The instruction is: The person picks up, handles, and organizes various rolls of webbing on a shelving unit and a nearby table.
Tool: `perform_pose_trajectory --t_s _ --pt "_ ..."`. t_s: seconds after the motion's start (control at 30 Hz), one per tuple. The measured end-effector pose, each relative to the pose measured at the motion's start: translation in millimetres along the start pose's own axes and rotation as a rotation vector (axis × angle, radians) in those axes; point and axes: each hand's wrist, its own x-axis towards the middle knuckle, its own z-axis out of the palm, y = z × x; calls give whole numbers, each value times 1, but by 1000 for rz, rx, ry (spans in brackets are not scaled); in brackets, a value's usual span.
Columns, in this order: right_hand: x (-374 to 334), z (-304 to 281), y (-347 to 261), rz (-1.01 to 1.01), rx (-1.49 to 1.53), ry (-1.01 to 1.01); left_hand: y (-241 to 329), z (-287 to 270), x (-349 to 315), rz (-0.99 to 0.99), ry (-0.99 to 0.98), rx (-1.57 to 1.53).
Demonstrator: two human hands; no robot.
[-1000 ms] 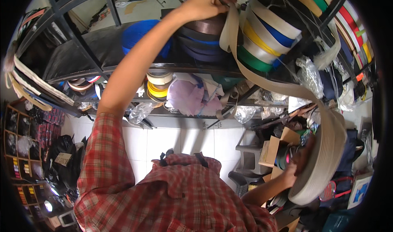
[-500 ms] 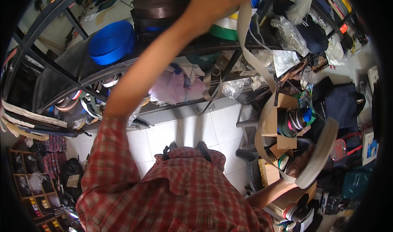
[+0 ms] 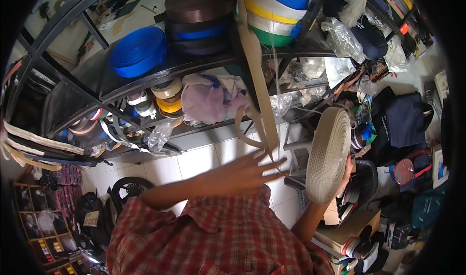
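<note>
My right hand [image 3: 346,179] grips a thick roll of beige webbing [image 3: 326,158] from its right side, with most of the palm hidden behind it. The roll stands on edge, its ribbed outer face toward the left. My left hand [image 3: 246,172] reaches across in front of my body, fingers spread, holding nothing. A beige webbing strip [image 3: 259,76] hangs from the upper shelf down to the left fingertips; whether they touch is unclear. Beside it, a narrower loop of strap hangs under the shelf.
The black shelf carries a blue webbing roll [image 3: 137,51], stacked brown and black rolls [image 3: 199,8] and a multicoloured stack [image 3: 274,17]. Lilac cloth [image 3: 206,100] lies on the lower shelf. At right are a dark chair [image 3: 366,178], a cardboard box [image 3: 352,231] and dark bags [image 3: 405,119].
My left hand has come down from the upper shelf, letting go of the beige strip, which now hangs there. My right hand has brought the webbing roll up and inward to the left.
</note>
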Motion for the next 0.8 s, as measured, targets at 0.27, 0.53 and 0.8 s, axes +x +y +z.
perform_pose_trajectory --t_s 0.27,0.53,0.8 --pt "3 36 11 80 -33 54 0 27 -34 -499 -394 -833" --pt "19 -3 3 -180 -266 -235 -15 103 -82 -689 340 -1021" --pt "-26 -16 2 -191 -933 -668 -17 58 -70 -666 961 -489"
